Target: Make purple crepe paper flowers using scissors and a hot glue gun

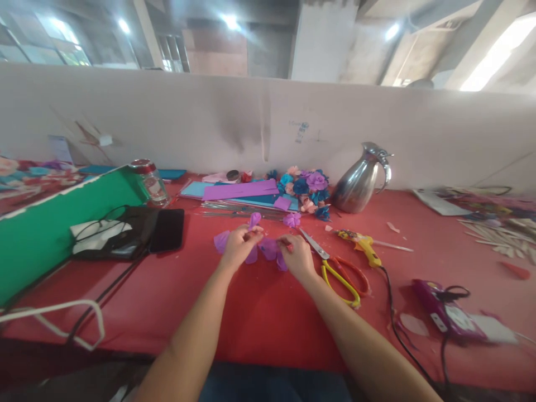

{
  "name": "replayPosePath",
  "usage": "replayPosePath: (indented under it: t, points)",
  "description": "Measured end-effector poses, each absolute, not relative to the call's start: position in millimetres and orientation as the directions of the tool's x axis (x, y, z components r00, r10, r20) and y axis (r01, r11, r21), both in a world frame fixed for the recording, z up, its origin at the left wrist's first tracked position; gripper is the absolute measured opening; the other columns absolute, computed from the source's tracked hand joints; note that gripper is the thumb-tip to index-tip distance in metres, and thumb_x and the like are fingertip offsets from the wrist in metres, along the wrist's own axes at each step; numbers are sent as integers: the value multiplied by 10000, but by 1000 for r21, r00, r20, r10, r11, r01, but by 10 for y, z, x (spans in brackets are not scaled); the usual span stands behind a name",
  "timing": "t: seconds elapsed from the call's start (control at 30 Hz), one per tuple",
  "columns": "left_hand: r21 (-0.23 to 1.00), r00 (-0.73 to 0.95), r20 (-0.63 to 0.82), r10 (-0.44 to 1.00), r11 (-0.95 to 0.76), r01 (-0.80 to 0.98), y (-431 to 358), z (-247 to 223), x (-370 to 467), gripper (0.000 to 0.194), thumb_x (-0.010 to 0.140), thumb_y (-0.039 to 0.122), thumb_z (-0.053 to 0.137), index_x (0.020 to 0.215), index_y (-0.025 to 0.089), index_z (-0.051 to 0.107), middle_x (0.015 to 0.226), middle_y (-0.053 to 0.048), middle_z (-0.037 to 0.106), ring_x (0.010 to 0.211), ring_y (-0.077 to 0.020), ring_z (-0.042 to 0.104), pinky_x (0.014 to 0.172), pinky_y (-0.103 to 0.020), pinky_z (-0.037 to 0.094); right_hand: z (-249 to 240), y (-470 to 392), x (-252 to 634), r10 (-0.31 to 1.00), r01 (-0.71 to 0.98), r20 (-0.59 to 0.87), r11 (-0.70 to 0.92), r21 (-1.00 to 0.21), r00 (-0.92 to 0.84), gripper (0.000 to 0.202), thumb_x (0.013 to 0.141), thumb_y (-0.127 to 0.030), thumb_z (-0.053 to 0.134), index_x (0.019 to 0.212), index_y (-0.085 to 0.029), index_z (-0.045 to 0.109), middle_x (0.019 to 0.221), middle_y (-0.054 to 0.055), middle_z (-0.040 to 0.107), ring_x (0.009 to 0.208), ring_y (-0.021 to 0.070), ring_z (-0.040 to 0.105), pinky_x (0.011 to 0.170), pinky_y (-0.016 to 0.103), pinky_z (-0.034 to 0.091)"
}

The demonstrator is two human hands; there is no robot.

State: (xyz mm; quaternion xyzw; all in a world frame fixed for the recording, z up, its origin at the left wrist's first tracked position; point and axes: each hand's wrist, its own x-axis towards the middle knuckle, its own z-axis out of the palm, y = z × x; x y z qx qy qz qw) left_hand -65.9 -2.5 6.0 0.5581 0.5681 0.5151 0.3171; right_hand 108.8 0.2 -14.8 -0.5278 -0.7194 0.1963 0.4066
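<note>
My left hand [242, 245] is closed in a pinch just above the red table; what its fingertips hold is too small to make out. Around it are purple crepe-paper petals [221, 242], with one showing past the fingers and another below. Opposite, my right hand [296, 254] pinches a purple paper petal [269, 248], and more purple paper shows under its fingers. A small purple paper flower [292, 219] lies just beyond. Right of this hand are scissors [341, 273] with one yellow and one orange-red handle, their blades pointing away from me.
A yellow glue gun [367, 249] with a black cord lies right, near a magenta power box [448, 312]. At the back stand a steel jug [357, 181], paper flowers [307, 187], purple paper sheets [238, 190] and a glass jar [151, 184]. A phone [167, 230] lies left, by a green board [75, 223].
</note>
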Motion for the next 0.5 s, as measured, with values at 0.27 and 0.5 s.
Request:
replayPosePath:
  t: [0.27, 0.5]
  points:
    - [928, -30, 222, 975, -202, 311, 15, -56, -583, 190, 671, 365, 685, 701, 178, 704, 717, -30, 700, 676, -182, 611, 675, -276, 447, -65, -45, 1089, 863, 477, 498, 472, -741, -82, 176, 802, -205, 511, 809, -210, 686, 799, 46, 707, 780, 201, 606, 740, 319, 456]
    - [963, -107, 171, 979, -143, 229, -24, -58, -524, 202, 672, 360, 687, 750, 176, 717, 767, -42, 721, 737, -197, 637, 716, -283, 458, -145, 3, 1067, 954, 117, 298, 300, -947, -34, 270, 723, -325, 616, 936, -162, 641, 834, 49, 683, 719, 166, 600, 675, 281, 465]
